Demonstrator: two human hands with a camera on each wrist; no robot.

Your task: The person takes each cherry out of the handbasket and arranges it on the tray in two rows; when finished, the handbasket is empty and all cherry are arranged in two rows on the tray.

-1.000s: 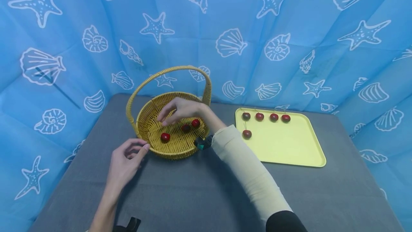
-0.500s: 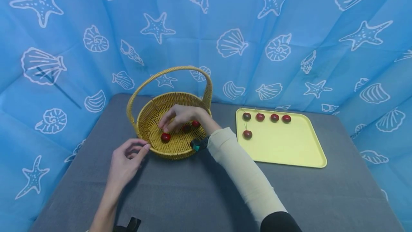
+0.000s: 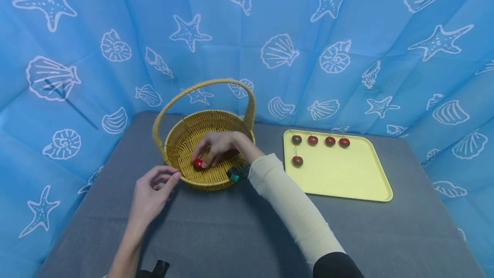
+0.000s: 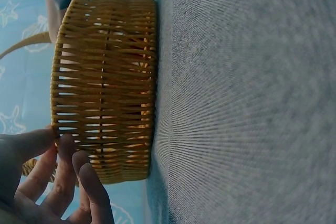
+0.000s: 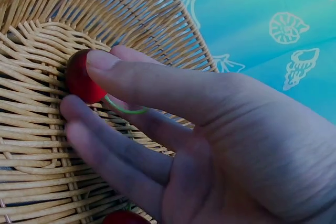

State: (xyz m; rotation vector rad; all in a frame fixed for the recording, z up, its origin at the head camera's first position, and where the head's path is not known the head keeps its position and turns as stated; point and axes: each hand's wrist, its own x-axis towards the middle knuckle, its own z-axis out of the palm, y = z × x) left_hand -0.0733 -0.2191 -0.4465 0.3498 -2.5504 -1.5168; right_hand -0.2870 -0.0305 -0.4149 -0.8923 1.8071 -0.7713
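Inside the round wicker basket [image 3: 210, 185], my right hand [image 3: 220, 146] pinches a red cherry [image 5: 81, 80] between thumb and fingers. In the right wrist view its green stem [image 5: 123, 109] curves back toward the palm, and the cherry is low by the woven bottom. Another cherry [image 5: 125, 217] shows at the lower edge of that view; in the head view my hand mostly covers the others in the basket. My left hand [image 3: 152, 192] grips the basket's near-left rim, thumb on one side and fingertips [image 4: 66, 142] against the outer wall.
A yellow tray [image 3: 339, 175] lies to the right of the basket. Several cherries stand along its far edge, and one cherry [image 3: 297, 161] sits in front of them at the left. The basket's tall handle [image 3: 204, 83] arches over it. A blue shell-patterned curtain [image 3: 247, 33] hangs behind the grey table [image 3: 231, 235].
My right hand has come down into the basket and its fingers have closed on the cherry at the left. The left hand stays on the rim.
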